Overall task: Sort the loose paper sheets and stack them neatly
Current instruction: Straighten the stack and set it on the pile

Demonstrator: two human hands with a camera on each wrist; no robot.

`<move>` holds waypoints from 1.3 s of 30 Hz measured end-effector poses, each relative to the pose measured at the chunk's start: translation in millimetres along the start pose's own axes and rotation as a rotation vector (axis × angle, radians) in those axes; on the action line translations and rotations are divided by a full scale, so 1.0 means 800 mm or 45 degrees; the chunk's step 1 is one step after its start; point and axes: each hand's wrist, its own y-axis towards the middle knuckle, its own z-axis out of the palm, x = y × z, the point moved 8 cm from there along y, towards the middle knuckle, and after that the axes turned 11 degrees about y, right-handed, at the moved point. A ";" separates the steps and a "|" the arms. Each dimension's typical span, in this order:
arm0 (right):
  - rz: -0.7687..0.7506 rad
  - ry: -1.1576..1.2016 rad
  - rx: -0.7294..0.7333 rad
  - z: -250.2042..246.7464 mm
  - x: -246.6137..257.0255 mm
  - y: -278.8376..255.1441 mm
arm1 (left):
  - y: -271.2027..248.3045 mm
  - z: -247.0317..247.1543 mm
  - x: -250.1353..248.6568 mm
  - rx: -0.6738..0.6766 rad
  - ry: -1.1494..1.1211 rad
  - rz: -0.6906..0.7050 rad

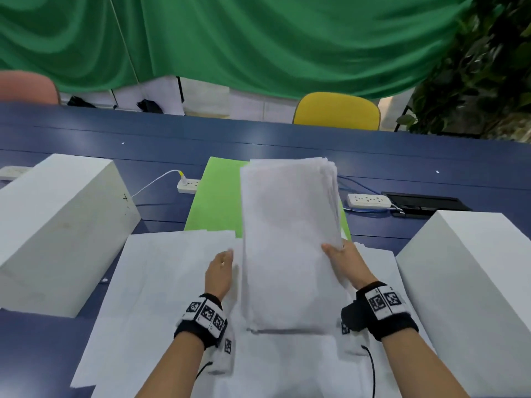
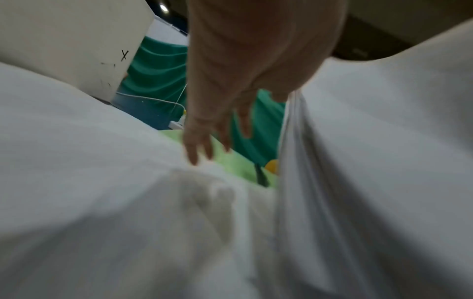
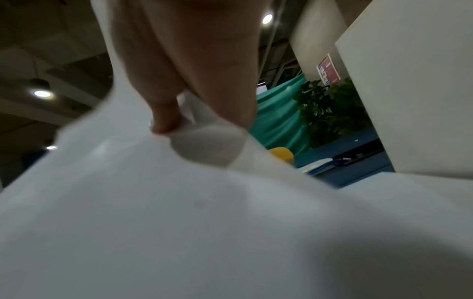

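A thick stack of white paper sheets [image 1: 290,239] stands tilted on its lower edge upon loose white sheets [image 1: 161,282] spread over the table. My right hand [image 1: 340,254] pinches the stack's right edge, thumb on the front face [image 3: 163,121], with the stack [image 3: 179,202] filling the right wrist view. My left hand [image 1: 222,267] hovers just left of the stack with straight fingers [image 2: 194,149], holding nothing, above the loose sheets [image 2: 89,161]; the stack's edge [image 2: 294,141] rises to its right. A green sheet [image 1: 218,196] lies behind the stack.
Two white blocks [image 1: 60,222] [image 1: 471,271] flank the papers on the blue table [image 1: 287,139]. Power strips [image 1: 188,185] [image 1: 369,200] with cables and a black device [image 1: 422,201] lie behind. A yellow chair [image 1: 337,110] and green curtain [image 1: 258,38] stand beyond.
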 end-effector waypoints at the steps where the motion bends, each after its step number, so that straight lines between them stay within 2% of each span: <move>1: 0.074 -0.073 0.042 0.004 -0.016 0.004 | 0.002 -0.005 0.028 -0.052 0.182 -0.143; 3: 0.235 -0.302 0.177 0.019 -0.064 0.004 | -0.001 -0.003 0.057 -0.029 0.426 -0.295; 5: 0.336 -0.529 0.312 0.034 -0.120 0.002 | -0.004 0.000 0.065 0.004 0.501 -0.324; 7: 0.386 -0.562 0.304 0.038 -0.151 -0.002 | -0.001 0.000 0.070 0.019 0.536 -0.319; 12: 0.387 -0.550 0.233 0.036 -0.151 -0.001 | 0.012 -0.005 0.089 -0.014 0.451 -0.279; 17: 0.373 -0.565 0.208 0.034 -0.153 -0.002 | 0.001 -0.006 0.080 -0.086 0.292 -0.208; 20: 0.356 -0.566 0.190 0.034 -0.152 -0.005 | -0.012 0.005 0.078 -0.036 0.375 -0.215; 24: 0.338 -0.566 0.178 0.032 -0.152 -0.009 | -0.029 0.008 0.073 -0.087 0.541 -0.274; 28: 0.333 -0.552 0.170 0.032 -0.152 -0.011 | -0.028 0.010 0.066 -0.059 0.185 -0.259; 31: 0.331 -0.514 0.168 0.032 -0.153 -0.010 | -0.032 0.002 0.060 -0.148 -0.018 -0.179; 35: 0.332 -0.464 0.153 0.031 -0.154 -0.011 | -0.046 -0.006 0.049 -0.231 -0.162 -0.048; 39: 0.323 -0.391 0.168 0.029 -0.157 -0.011 | -0.042 -0.010 0.069 -0.297 -0.200 -0.085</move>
